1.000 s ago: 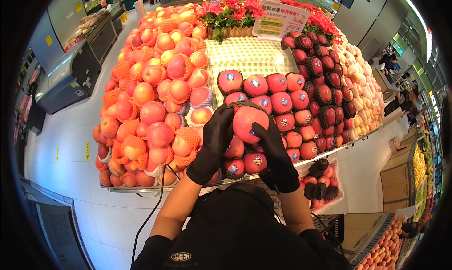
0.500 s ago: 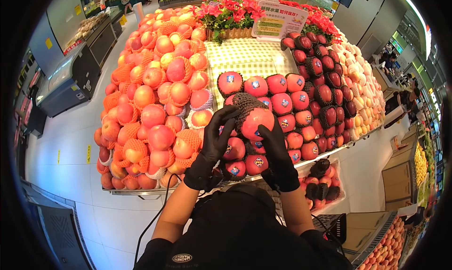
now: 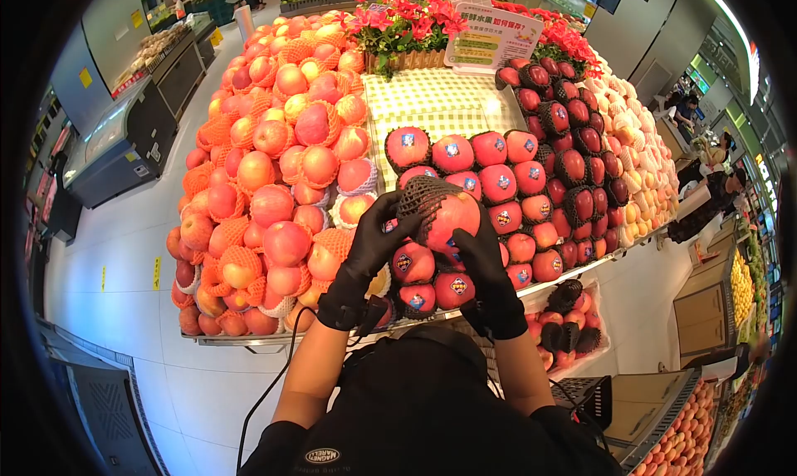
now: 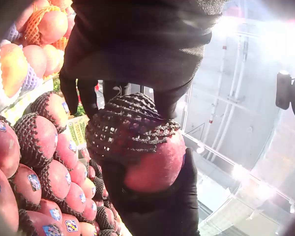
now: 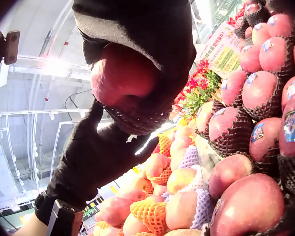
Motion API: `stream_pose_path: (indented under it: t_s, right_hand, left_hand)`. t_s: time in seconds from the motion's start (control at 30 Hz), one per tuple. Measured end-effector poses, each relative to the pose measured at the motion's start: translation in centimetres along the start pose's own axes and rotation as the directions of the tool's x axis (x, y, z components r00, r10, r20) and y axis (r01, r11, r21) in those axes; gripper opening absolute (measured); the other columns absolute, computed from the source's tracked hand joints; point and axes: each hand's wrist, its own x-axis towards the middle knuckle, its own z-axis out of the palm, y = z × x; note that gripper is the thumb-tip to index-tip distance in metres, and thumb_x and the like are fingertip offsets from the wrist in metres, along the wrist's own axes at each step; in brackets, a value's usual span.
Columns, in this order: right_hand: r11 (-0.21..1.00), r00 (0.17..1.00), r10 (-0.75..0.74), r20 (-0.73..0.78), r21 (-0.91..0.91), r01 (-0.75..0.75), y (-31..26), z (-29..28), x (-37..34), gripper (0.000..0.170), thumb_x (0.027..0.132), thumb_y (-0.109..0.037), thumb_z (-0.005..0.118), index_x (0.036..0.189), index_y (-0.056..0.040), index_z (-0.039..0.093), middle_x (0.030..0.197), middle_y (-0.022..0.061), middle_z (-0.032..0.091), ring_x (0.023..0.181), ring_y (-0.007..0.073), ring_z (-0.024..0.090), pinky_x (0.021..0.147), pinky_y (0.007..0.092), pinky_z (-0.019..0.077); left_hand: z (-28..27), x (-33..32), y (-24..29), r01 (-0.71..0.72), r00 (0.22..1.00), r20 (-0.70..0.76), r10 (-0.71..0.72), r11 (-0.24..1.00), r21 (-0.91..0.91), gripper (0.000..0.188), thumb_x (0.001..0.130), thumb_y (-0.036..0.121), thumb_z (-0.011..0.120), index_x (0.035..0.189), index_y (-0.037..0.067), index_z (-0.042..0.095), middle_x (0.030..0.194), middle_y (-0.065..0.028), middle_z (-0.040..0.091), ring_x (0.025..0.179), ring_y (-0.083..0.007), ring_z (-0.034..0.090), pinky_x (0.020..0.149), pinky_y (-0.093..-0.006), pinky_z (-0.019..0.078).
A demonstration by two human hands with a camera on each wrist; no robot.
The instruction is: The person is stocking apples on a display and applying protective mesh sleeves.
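Observation:
Both black-gloved hands hold one large red apple above the display. A black foam net covers its upper left side, leaving the side toward the right hand bare. My left hand pinches the net from the left, its thumb on the mesh in the left wrist view. My right hand grips the bare side of the apple from the right. In the right wrist view, the palm of the right hand cups the apple, and the left hand is below the net.
Labelled apples in black nets lie in rows beneath the hands. Left of them is a heap of apples with orange nets. Behind stand red flowers and a sign beside a checkered cloth.
The net, mostly behind the apple earlier, now lies over its upper left side. My left hand has moved from the net's upper edge down its left side; my right hand still holds the apple.

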Motion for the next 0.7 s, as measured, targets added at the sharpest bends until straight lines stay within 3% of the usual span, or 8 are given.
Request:
stream_pose_path:
  t_s: [0.07,0.2,0.37,0.4,0.43,0.53,0.63,0.7]
  right_hand:
    - [0.999,0.999,-0.027,-0.022,-0.030,0.027,1.0,-0.2,0.4,0.076,0.081,-0.010,0.069,0.145,-0.0017,0.029,0.134,0.0146,0.047,0.123,0.0225,0.048,0.098,0.0344,0.0462]
    - [0.985,0.993,-0.037,-0.114,-0.171,0.017,1.3,1.1,1.3,0.075,0.082,-0.008,0.072,0.143,-0.0014,0.030,0.128,0.0159,0.050,0.120,0.0234,0.050,0.092,0.0336,0.0499]
    - [0.935,0.996,-0.018,-0.088,-0.354,-0.014,1.6,0.3,2.1,0.047,0.091,-0.016,0.064,0.132,-0.0030,0.045,0.129,0.0161,0.053,0.095,0.0164,0.063,0.075,0.0289,0.0538]
    - [0.951,0.996,0.052,-0.076,-0.300,-0.072,-1.1,2.0,1.1,0.035,0.095,-0.016,0.056,0.125,-0.0007,0.051,0.103,0.0118,0.063,0.093,0.0146,0.061,0.074,0.0276,0.0517]
    - [0.955,0.990,0.064,-0.125,-0.281,-0.097,-1.5,1.8,1.1,0.034,0.094,-0.015,0.057,0.124,-0.0007,0.052,0.100,0.0104,0.062,0.088,0.0131,0.061,0.070,0.0267,0.0508]
    - [0.925,0.959,-0.030,-0.281,-0.371,-0.079,-1.7,1.3,1.2,0.033,0.091,-0.014,0.062,0.119,-0.0004,0.054,0.088,0.0047,0.059,0.065,0.0076,0.057,0.053,0.0238,0.0455]
    - [0.861,0.975,-0.125,-0.182,-0.509,0.015,-0.7,1.7,1.5,0.033,0.088,-0.018,0.067,0.115,-0.0022,0.056,0.091,0.0064,0.061,0.068,0.0106,0.063,0.055,0.0240,0.0473]
    - [0.902,0.983,0.012,-0.183,-0.423,-0.090,-0.7,2.0,1.1,0.033,0.086,-0.018,0.068,0.112,-0.0014,0.057,0.088,0.0060,0.062,0.072,0.0104,0.061,0.060,0.0248,0.0482]
  left_hand:
    - [0.1,-0.4,0.4,0.032,0.998,0.056,-0.035,0.997,0.067,0.065,0.080,0.013,0.077,0.134,0.001,0.044,0.128,-0.0119,0.055,0.116,-0.0190,0.055,0.099,-0.0337,0.0460]
    - [2.3,-0.9,1.3,-0.192,0.981,0.051,0.189,0.978,0.082,0.074,0.078,0.015,0.079,0.140,0.001,0.040,0.130,-0.0098,0.054,0.116,-0.0196,0.055,0.098,-0.0348,0.0467]
    - [0.9,-1.4,0.4,0.079,0.993,0.114,-0.043,0.940,-0.333,0.063,0.085,0.018,0.070,0.138,0.002,0.041,0.129,-0.0105,0.054,0.117,-0.0202,0.055,0.098,-0.0356,0.0471]
    - [0.2,-1.3,-0.7,0.120,0.988,0.139,-0.069,0.907,-0.403,0.061,0.086,0.019,0.069,0.137,0.001,0.042,0.129,-0.0106,0.054,0.117,-0.0199,0.055,0.098,-0.0358,0.0467]
    - [-0.1,-1.3,-1.4,0.162,0.982,0.163,-0.095,0.867,-0.471,0.059,0.087,0.021,0.068,0.136,0.001,0.042,0.129,-0.0107,0.055,0.117,-0.0196,0.055,0.098,-0.0359,0.0464]
    - [-0.8,-1.7,-2.5,0.138,0.987,0.151,-0.060,0.800,-0.583,0.059,0.087,0.025,0.065,0.136,0.000,0.042,0.125,-0.0108,0.056,0.113,-0.0210,0.056,0.098,-0.0367,0.0463]
    - [-1.0,-1.9,-3.0,0.132,0.988,0.146,-0.050,0.760,-0.636,0.062,0.085,0.027,0.066,0.136,0.001,0.042,0.125,-0.0108,0.055,0.113,-0.0213,0.056,0.098,-0.0372,0.0466]
    - [-1.1,-1.9,-3.4,0.133,0.989,0.134,-0.060,0.759,-0.638,0.064,0.084,0.029,0.067,0.136,0.001,0.042,0.125,-0.0108,0.055,0.113,-0.0215,0.056,0.098,-0.0373,0.0469]
